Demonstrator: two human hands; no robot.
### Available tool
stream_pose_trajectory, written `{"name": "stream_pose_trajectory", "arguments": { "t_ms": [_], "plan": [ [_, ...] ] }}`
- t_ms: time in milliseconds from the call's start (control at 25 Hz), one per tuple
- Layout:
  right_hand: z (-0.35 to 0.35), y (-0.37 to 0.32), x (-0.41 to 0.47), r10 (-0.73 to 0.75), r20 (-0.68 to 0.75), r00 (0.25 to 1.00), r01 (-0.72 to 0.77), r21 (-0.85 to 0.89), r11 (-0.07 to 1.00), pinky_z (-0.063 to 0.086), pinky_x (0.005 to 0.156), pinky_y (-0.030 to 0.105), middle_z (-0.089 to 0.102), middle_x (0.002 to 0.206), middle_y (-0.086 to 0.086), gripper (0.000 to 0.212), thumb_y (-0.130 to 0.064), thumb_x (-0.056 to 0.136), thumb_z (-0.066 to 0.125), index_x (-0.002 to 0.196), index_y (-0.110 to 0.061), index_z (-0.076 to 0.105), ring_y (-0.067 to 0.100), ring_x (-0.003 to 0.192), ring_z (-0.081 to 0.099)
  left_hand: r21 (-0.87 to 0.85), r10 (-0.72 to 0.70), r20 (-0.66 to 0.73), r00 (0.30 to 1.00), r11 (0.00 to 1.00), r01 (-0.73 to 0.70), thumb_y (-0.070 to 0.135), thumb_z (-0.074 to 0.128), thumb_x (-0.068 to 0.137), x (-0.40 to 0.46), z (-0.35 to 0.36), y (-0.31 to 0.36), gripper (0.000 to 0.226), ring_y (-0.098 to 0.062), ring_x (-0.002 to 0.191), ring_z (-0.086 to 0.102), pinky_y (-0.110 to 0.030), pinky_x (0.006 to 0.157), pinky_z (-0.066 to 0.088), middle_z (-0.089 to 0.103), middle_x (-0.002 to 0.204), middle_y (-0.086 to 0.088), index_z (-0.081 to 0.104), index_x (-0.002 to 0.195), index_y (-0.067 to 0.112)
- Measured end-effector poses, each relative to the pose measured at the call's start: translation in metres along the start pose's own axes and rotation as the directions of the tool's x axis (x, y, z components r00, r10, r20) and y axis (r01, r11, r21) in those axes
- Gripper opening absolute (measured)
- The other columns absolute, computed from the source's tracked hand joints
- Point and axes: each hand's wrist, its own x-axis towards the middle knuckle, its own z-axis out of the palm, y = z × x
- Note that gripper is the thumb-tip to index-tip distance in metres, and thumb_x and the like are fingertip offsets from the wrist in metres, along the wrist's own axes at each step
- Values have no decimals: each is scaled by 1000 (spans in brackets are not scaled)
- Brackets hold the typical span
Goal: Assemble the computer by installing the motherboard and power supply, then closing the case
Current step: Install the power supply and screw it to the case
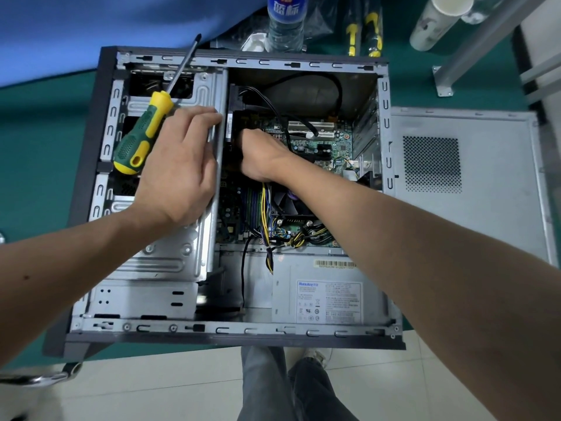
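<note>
Electronics repair workbench, workshop or lab.
Green bench mat (42, 123), metal frame post (473, 47), pale tiled floor (151, 387), water bottle (285, 22) among bagged tools.
</note>
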Motion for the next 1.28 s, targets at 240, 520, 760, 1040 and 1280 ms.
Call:
{"name": "stream_pose_trajectory", "arguments": {
  "t_ms": [240,520,760,1040,1280],
  "plan": [
    [-2,-3,-1,30,6,1000,-30,43,999,45,72,29,67,113,13,31,-21,86,58,115,-12,63,34,101,63,-1,1,1,1000,1000,-1,12,40,94,0,0,0,43,-30,127,43,-33,109,32,48,137,-17,49,134,1],
    [-1,-7,16,36,63,997,-38,36,999,46,73,23,68,113,11,31,-24,90,56,115,-10,66,25,105,65,-2,-1,7,1000,1000,1,13,39,93,1,0,1,44,-31,127,43,-34,109,33,47,137,-17,48,134,1],
    [8,-15,27,7,161,987,1,-44,999,50,95,29,64,124,8,39,-33,93,54,126,-13,60,23,113,62,-2,-5,8,1000,1000,5,13,39,92,1,-2,1,45,-31,127,43,-34,110,32,47,137,-18,48,134,0],
    [5,-12,21,-54,164,985,60,-37,997,49,96,31,64,124,10,35,-26,96,55,127,-11,61,20,109,61,-6,-13,13,1000,1000,13,12,39,93,0,-3,3,44,-32,128,43,-37,109,34,47,137,-19,48,134,0],
    [3,-6,14,27,32,999,-25,-52,998,48,80,27,67,117,7,28,-27,93,58,118,-15,63,26,106,64,-4,-15,5,1000,1000,15,12,39,94,1,-2,5,43,-32,128,43,-37,109,34,47,137,-19,49,134,0]
  ]
}}
